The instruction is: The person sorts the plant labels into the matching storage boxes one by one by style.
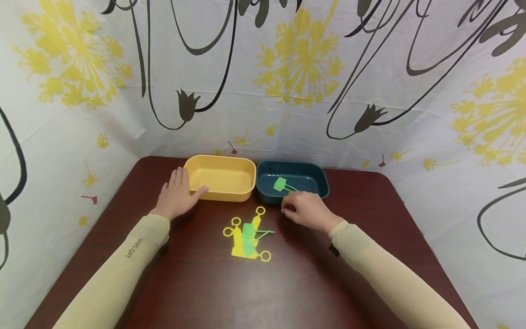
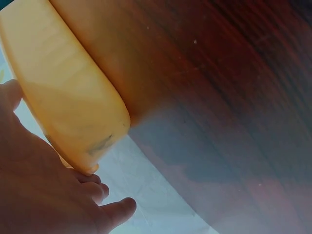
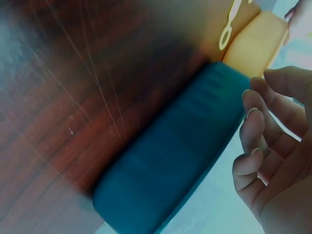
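My left hand (image 1: 176,194) rests on the left rim of the yellow bin (image 1: 222,197), its fingers stretched out and its thumb over the front rim. Near the front rim of the dark teal bin (image 1: 273,199) hovers my right hand (image 1: 308,210), fingers loosely curled with nothing between them. Inside the teal bin lies a green tag (image 1: 280,184) with a thin tail, partly hidden by that hand. In front of the bins is a loose pile of flat yellow tags (image 1: 237,240) with ring ends and green tags (image 1: 248,230) with thin tails.
The two bins stand side by side at the back of the dark red-brown table (image 1: 230,292). Right behind them hangs a white cloth (image 1: 230,123) with printed flowers, which also encloses both sides.
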A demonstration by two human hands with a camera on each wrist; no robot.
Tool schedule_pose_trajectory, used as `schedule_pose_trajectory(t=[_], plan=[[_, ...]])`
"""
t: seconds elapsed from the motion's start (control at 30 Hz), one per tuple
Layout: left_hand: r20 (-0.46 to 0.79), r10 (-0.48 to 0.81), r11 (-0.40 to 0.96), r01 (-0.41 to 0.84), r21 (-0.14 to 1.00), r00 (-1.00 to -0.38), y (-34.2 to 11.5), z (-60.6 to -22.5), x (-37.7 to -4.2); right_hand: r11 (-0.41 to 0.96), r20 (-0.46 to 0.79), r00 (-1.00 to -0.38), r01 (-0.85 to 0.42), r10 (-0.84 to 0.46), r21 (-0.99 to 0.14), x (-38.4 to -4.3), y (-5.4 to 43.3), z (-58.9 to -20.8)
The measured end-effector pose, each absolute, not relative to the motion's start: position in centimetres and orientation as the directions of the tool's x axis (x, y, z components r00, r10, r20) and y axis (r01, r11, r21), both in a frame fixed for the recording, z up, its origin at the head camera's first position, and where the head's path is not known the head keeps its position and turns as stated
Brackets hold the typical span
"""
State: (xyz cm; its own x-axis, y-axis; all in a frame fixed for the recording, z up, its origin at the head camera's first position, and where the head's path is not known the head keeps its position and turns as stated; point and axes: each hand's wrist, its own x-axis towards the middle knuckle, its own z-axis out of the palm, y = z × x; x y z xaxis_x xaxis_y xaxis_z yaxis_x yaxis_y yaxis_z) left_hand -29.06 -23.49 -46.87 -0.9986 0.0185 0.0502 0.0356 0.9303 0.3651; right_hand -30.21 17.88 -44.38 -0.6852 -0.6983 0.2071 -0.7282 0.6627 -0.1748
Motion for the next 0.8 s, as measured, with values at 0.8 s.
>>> schedule_pose_trajectory(t=[0.8], plan=[[0.056, 0.02, 0.936, 0.039, 0.351, -0.998, -23.5, -47.1, -29.0, 0.639, 0.062, -0.659, -0.746, -0.75, -0.188, -26.9, 16.5, -46.1]])
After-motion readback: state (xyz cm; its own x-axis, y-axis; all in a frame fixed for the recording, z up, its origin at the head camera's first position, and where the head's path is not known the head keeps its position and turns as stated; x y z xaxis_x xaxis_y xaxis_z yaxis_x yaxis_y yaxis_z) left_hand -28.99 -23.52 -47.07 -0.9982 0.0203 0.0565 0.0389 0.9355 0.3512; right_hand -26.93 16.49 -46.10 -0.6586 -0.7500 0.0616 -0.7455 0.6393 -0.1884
